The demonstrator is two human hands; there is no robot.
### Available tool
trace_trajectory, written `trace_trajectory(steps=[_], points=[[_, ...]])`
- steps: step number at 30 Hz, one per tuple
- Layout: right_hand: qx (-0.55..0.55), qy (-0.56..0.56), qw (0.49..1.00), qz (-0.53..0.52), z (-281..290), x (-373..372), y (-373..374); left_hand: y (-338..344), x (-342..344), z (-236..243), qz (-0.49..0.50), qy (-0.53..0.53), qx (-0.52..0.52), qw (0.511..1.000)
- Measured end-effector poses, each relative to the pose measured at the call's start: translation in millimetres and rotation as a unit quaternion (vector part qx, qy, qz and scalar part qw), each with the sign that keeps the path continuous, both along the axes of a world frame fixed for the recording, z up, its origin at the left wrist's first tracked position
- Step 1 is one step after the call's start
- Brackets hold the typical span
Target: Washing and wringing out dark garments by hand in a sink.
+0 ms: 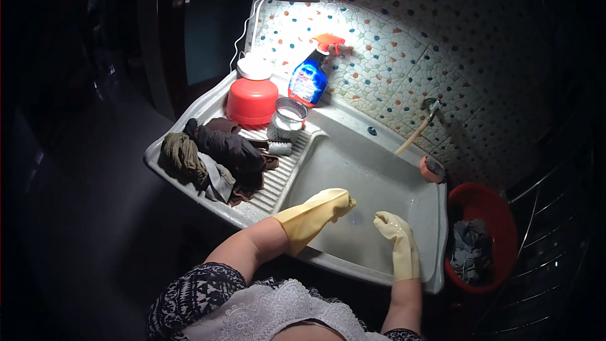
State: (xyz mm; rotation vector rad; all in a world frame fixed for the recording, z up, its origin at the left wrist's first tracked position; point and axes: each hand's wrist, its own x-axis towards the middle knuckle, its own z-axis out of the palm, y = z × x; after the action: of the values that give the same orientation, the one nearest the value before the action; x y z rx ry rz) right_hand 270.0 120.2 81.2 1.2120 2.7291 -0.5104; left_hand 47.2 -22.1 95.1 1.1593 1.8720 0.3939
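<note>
Reaching over the sink, the left hand and right hand are apart, both in yellow gloves and curled inward; whether either grip is clenched or loose, I cannot tell. The sink lies beneath them. Clothes are heaped on its ribbed board at left, near a red jar, a cup and a spray bottle. Just beside the sink's right end, a red tub holds dark cloth.
</note>
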Motion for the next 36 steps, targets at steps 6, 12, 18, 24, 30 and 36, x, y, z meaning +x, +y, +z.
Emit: trace_trajectory(steps=[6, 12, 18, 24, 30, 36], points=[[-0.040, 0.116, 0.992, -0.021, -10, -15, -30, -27, -11, -3, 0.027, 0.041, 0.058, 0.997], [-0.001, 0.089, 0.995, -0.036, -12, -9, -25, -20, -13, -8, -0.009, 0.091, 0.109, 0.990], [-0.027, -0.028, 0.999, -0.026, -17, -23, -9, -19, -16, -17, -0.054, 0.160, 0.173, 0.970], [-0.054, 0.016, 0.998, -0.011, -46, -18, 14, -27, -10, 5, -0.062, 0.157, 0.149, 0.974], [-0.103, 0.082, 0.990, -0.045, -50, -23, 3, -25, -16, -7, -0.041, 0.133, 0.140, 0.980], [-0.131, 0.112, 0.985, -0.023, -39, -24, -6, -25, -14, -8, -0.060, 0.142, 0.154, 0.976]])
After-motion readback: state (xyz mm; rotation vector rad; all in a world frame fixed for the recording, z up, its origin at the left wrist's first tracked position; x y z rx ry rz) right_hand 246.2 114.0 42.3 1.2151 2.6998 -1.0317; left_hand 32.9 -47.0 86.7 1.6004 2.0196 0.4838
